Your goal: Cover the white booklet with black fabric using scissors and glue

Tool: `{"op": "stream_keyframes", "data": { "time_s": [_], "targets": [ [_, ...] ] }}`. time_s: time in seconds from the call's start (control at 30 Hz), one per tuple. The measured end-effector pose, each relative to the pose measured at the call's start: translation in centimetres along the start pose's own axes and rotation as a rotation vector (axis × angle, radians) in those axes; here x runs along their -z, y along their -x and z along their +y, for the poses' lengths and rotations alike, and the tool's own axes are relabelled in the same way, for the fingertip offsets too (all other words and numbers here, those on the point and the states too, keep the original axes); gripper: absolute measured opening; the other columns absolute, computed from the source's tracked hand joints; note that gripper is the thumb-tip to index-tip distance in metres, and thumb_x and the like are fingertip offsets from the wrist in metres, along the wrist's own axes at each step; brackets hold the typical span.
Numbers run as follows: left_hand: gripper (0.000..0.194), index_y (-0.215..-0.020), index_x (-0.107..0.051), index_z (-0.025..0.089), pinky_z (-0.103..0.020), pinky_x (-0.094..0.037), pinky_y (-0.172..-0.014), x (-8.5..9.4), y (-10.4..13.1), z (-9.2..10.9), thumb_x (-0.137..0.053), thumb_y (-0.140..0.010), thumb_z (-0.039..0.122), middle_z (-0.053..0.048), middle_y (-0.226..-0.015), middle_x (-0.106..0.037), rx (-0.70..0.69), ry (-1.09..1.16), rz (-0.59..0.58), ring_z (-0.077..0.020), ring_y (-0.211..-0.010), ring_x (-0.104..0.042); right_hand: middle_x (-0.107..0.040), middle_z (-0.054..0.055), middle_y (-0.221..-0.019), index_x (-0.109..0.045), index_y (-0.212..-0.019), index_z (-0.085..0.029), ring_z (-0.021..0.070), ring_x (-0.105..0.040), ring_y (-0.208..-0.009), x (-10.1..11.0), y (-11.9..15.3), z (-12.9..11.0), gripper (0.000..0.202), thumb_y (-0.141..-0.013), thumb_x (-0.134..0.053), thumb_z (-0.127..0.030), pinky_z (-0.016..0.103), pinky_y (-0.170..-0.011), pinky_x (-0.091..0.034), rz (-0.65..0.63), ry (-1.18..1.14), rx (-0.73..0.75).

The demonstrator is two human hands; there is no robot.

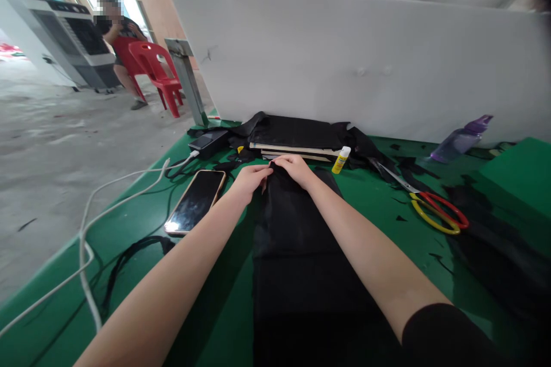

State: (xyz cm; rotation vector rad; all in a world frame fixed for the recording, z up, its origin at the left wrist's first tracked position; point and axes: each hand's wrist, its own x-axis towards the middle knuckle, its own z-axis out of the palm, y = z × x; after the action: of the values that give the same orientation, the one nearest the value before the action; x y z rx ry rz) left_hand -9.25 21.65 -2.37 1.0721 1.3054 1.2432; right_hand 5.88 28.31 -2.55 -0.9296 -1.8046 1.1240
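A long strip of black cloth (297,229) lies lengthwise before me on the green table, running toward me between my arms. At its far left corner my left hand (253,176) is closed, thumb and fingers pinching the edge. My right hand (293,168) is closed on the same far edge, its fingertips meeting those of the left. A small light-coloured piece shows under the left fingers; what it is I cannot tell. Just beyond the hands is a stack of boards (297,151) with black cloth over it. A yellow glue stick (341,160) stands tilted right of the hands.
Left of my arm lie a phone (196,202), a black device (209,142) and white cables (86,223). To the right are scissors (437,212), black scraps, a purple bottle (460,139) and a green box (520,175). A white panel (344,63) stands behind; a person (123,40) sits beyond.
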Motion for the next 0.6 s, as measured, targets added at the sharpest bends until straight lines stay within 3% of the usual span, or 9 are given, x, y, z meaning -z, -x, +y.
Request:
{"op": "stream_keyframes", "data": {
  "time_s": [0.1, 0.2, 0.33, 0.6],
  "targets": [
    [0.034, -0.091, -0.073, 0.014, -0.027, -0.044, -0.058, 0.2, 0.2, 0.2, -0.077, -0.061, 0.029, -0.004, -0.071, -0.068, -0.035, -0.043, 0.057, -0.0124, -0.058, -0.056, -0.072, 0.004, -0.092, -0.073, -0.084, -0.019, 0.0193, -0.064, -0.088, 0.0, 0.2, -0.1, 0.019, -0.078, -0.06, -0.031, 0.035, -0.085, -0.046, -0.019, 0.064, 0.01],
    [0.036, -0.09, -0.071, 0.014, -0.028, -0.045, -0.058, 0.4, 0.4, 0.4, -0.08, -0.057, 0.025, -0.003, -0.064, -0.066, -0.066, -0.083, 0.116, -0.0127, -0.056, -0.056, -0.072, 0.004, -0.089, -0.073, -0.086, -0.019, 0.0188, -0.065, -0.084, -0.1, 0.2, -0.1, 0.018, -0.077, -0.061, -0.03, 0.035, -0.083, -0.047, -0.048, 0.101, 0.02],
    [0.028, -0.086, -0.07, 0.013, -0.03, -0.049, -0.059, 0.5, 0.7, 0.8, -0.078, -0.06, 0.019, -0.002, -0.058, -0.064, -0.047, -0.064, 0.108, -0.0129, -0.052, -0.057, -0.072, 0.005, -0.088, -0.072, -0.088, -0.018, 0.0179, -0.066, -0.083, 0.0, -0.2, -0.5, 0.018, -0.076, -0.063, -0.028, 0.033, -0.08, -0.048, -0.105, 0.124, 0.034],
    [0.029, -0.097, -0.064, 0.01, -0.025, -0.05, -0.06, -0.5, 2.1, 1.9, -0.071, -0.069, 0.012, -0.004, -0.071, -0.066, 0.028, 0.075, 0.118, -0.0104, -0.058, -0.06, -0.072, 0.008, -0.089, -0.071, -0.09, -0.015, 0.0161, -0.065, -0.081, 0.2, -1.9, -1.5, 0.016, -0.077, -0.063, -0.021, 0.031, -0.077, -0.049, -0.19, 0.254, -0.021]
  ]
}}
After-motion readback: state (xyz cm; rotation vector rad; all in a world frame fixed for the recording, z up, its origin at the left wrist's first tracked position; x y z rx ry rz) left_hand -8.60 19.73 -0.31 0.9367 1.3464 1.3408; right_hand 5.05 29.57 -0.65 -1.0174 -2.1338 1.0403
